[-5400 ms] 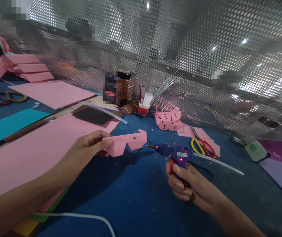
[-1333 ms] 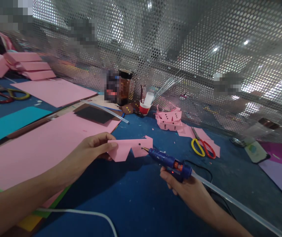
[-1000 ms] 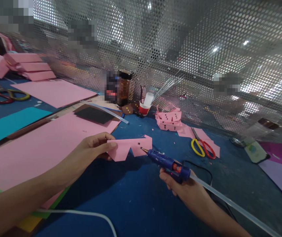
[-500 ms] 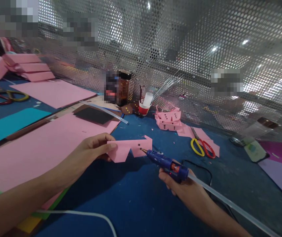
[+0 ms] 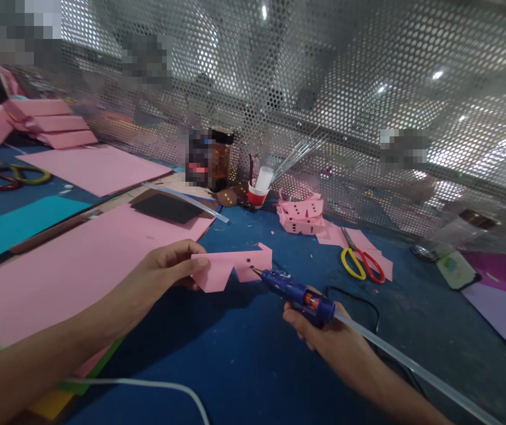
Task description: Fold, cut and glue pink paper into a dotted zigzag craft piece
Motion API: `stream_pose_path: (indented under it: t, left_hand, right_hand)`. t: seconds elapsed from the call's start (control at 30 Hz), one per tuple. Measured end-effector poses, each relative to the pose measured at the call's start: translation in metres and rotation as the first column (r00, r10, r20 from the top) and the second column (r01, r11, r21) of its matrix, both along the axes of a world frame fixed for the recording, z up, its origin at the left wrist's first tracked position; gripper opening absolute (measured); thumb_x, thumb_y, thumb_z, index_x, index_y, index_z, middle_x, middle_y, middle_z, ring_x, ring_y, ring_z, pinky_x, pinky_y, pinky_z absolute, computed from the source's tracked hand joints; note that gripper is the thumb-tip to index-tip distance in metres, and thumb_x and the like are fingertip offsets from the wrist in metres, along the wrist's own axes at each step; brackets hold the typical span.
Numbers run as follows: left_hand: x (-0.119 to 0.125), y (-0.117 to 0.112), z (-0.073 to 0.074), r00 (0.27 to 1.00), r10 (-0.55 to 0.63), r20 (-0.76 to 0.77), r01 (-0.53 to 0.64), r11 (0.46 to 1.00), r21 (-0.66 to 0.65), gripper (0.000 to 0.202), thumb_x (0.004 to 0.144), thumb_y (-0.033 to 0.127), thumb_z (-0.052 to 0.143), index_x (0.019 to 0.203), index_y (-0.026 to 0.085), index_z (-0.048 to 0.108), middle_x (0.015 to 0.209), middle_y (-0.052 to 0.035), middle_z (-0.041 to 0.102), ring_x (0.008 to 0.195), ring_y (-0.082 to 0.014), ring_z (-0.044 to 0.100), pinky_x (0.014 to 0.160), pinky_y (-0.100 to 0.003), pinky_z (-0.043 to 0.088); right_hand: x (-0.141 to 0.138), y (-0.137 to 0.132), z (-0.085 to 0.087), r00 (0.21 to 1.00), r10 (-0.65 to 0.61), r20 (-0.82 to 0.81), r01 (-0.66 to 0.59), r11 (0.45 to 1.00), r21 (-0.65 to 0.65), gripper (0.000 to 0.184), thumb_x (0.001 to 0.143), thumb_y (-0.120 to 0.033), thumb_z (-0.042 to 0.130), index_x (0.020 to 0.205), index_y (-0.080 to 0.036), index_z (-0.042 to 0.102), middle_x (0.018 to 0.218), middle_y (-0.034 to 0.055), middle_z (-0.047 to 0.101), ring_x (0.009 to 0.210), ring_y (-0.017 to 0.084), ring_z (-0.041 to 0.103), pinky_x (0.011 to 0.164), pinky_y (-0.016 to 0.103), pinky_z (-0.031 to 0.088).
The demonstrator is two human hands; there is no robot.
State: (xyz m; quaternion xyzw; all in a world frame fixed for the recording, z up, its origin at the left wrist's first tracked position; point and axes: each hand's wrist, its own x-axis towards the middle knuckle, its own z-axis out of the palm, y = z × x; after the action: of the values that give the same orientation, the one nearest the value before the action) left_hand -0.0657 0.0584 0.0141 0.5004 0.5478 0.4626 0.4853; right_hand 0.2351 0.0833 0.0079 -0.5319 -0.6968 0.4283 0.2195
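Note:
My left hand (image 5: 179,265) pinches the left end of a pink paper cutout (image 5: 217,273) between thumb and fingers. The cutout has a notch in its lower edge, a folded tab at its right end and small black squares on its right half. In my right hand (image 5: 314,330) is a blue hot glue gun (image 5: 294,290), with a long clear glue stick (image 5: 412,360) running out of its back. The gun's tip is at the lower black mark on the cutout; whether it touches is too small to tell.
Pink pieces with black dots (image 5: 300,213) stand behind, beside yellow-and-red scissors (image 5: 361,262). A red-and-white cup (image 5: 258,195) holds a white stick and clear rods. Large pink sheets (image 5: 80,265) cover the left. A white cable (image 5: 146,382) crosses in front; perforated metal (image 5: 253,106) closes the back.
The view has shifted very slightly. Both hands, the pink cutout and the glue gun keep almost the same positions, with the tip still at the lower black mark.

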Motion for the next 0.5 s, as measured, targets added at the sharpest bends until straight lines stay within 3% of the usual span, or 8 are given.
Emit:
stream_pose_path:
  t: [0.2, 0.33, 0.5]
  left_hand:
    - [0.000, 0.000, -0.001, 1.000, -0.002, -0.004, 0.002, 1.000, -0.004, 0.026, 0.091, 0.043, 0.062, 0.078, 0.022, 0.062, 0.073, 0.0016, 0.061, 0.071, -0.0139, 0.055, 0.069, -0.025, 0.048]
    - [0.001, 0.000, 0.001, 1.000, 0.006, 0.015, -0.005, 1.000, -0.015, 0.025, 0.090, 0.043, 0.063, 0.077, 0.022, 0.063, 0.072, 0.0013, 0.061, 0.072, -0.0146, 0.055, 0.070, -0.026, 0.048]
    - [0.005, -0.001, 0.001, 0.998, -0.007, 0.067, 0.010, 0.999, -0.037, 0.023, 0.088, 0.042, 0.066, 0.078, 0.022, 0.064, 0.072, 0.0009, 0.061, 0.071, -0.0151, 0.055, 0.070, -0.027, 0.048]
  right_hand:
    - [-0.002, -0.002, 0.004, 1.000, -0.018, -0.018, 0.018, 1.000, -0.002, 0.029, 0.086, -0.048, 0.065, 0.092, -0.020, 0.069, 0.075, 0.0001, 0.061, 0.059, 0.011, 0.052, 0.051, 0.021, 0.043]
    - [-0.001, -0.002, 0.007, 0.999, -0.019, -0.049, 0.016, 0.998, -0.057, 0.033, 0.085, -0.052, 0.066, 0.095, -0.021, 0.068, 0.067, -0.0019, 0.058, 0.057, 0.011, 0.051, 0.051, 0.021, 0.044]
    - [-0.005, -0.001, 0.013, 0.982, -0.129, -0.140, 0.124, 0.991, -0.044, 0.035, 0.083, -0.054, 0.067, 0.096, -0.021, 0.067, 0.073, -0.0007, 0.064, 0.052, 0.010, 0.048, 0.049, 0.023, 0.043]
